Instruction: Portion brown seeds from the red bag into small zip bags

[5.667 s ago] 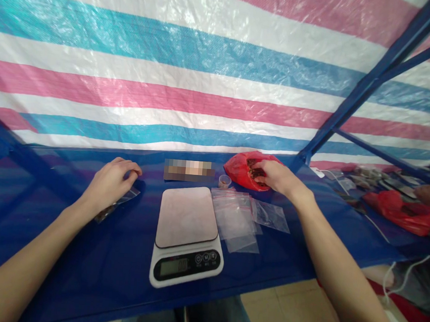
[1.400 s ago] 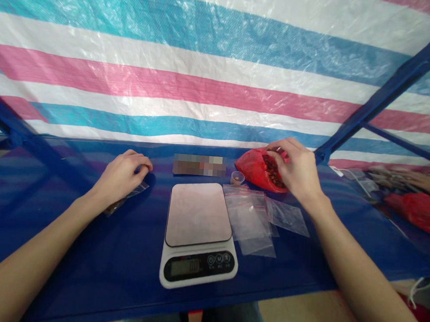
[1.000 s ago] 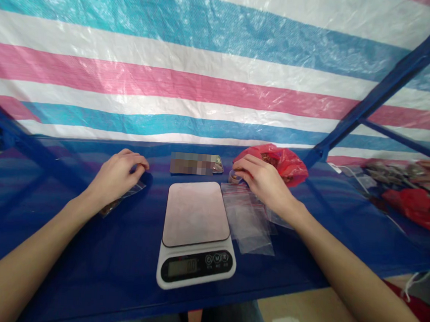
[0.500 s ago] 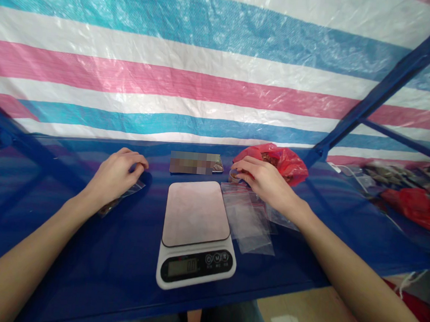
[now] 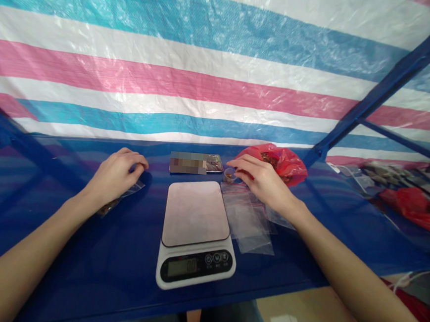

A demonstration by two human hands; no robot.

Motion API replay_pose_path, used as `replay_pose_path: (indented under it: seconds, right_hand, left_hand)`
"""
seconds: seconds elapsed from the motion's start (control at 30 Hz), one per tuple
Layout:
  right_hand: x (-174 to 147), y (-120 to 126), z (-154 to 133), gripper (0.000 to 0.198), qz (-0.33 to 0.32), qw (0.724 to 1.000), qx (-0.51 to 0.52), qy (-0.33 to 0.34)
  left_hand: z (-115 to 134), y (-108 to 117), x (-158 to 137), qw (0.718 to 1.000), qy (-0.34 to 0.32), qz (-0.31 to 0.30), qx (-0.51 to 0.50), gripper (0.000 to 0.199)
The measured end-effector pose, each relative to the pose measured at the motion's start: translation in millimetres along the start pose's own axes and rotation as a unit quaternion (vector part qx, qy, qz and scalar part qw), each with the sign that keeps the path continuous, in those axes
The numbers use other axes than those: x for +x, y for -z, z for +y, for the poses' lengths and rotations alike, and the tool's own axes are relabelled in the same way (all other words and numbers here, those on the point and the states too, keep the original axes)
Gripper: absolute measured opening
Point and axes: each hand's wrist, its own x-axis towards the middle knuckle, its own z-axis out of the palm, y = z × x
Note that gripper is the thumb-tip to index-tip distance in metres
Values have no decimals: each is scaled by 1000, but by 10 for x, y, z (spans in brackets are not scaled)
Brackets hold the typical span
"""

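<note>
My left hand (image 5: 119,171) rests on the blue table with its fingers curled in, and nothing shows in them. Partly under its wrist lies a small clear zip bag (image 5: 110,206) with dark contents. My right hand (image 5: 260,179) has its fingers bent round a small clear cup (image 5: 229,175) with something brown in it; the fingers hide part of the cup. Between my hands stands a white kitchen scale (image 5: 198,214) with a bare plate, its display reading 0.0. Flat clear zip bags (image 5: 249,221) overlap right of the scale, below my right hand.
Behind my right hand sits an open red plastic bag (image 5: 292,164) with brown bits inside. A phone (image 5: 215,163), partly blurred, lies behind the scale. Blue metal posts (image 5: 347,119) and a striped tarp (image 5: 206,81) bound the table. More red bags (image 5: 419,209) lie far right.
My right hand has shifted slightly left together with the small cup, which shows more now. My left hand and the scale have stayed in place.
</note>
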Motion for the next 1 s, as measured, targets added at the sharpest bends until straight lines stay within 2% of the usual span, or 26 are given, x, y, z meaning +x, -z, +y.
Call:
replay_pose_path:
  seconds: [0.17, 0.27, 0.33, 0.43, 0.47, 0.53, 0.63, 0.77, 0.83, 0.9, 0.97, 1.0]
  right_hand:
    - [21, -103, -29, 22, 42, 999, 23, 9]
    - [25, -54, -21, 27, 48, 999, 7, 3]
    - [18, 59, 36, 35, 74, 997, -19, -24]
    - [-23, 264, 230, 34, 100, 982, -97, -124]
    - [-45, 313, 316, 31, 82, 974, -132, -163]
    - [-95, 353, 487, 27, -5, 960, -187, -210]
    - [-158, 282, 668, 35, -125, 944, -217, -214]
    - [-174, 150, 750, 40, -150, 931, -242, -229]
    - [-166, 130, 776, 40, -143, 932, -239, -232]
    - [-159, 134, 811, 39, -137, 939, -224, -224]
    - [-158, 142, 852, 40, -130, 947, -209, -208]
    - [-160, 145, 873, 40, -126, 950, -202, -200]
  left_hand:
    - [34, 15, -5, 1000, 0, 2, -2, 31]
    - [29, 13, -6, 1000, 1, 3, -1, 32]
    - [9, 4, -2, 1000, 0, 6, -1, 32]
    - [-32, -16, 5, 1000, -7, 12, 1, 31]
    - [-43, -22, 7, 1000, -11, 12, 1, 30]
    - [-53, -28, 8, 1000, -15, 11, 0, 29]
    - [-49, -22, 9, 1000, -15, 15, -3, 29]
    - [-22, 5, 0, 999, -31, 42, -5, 30]
    - [68, 51, -37, 995, -60, 80, -14, 31]
    - [283, 158, -111, 986, -105, 122, -36, 31]
    - [644, 344, -219, 974, -164, 144, -63, 31]
    - [868, 461, -281, 967, -213, 126, -66, 31]
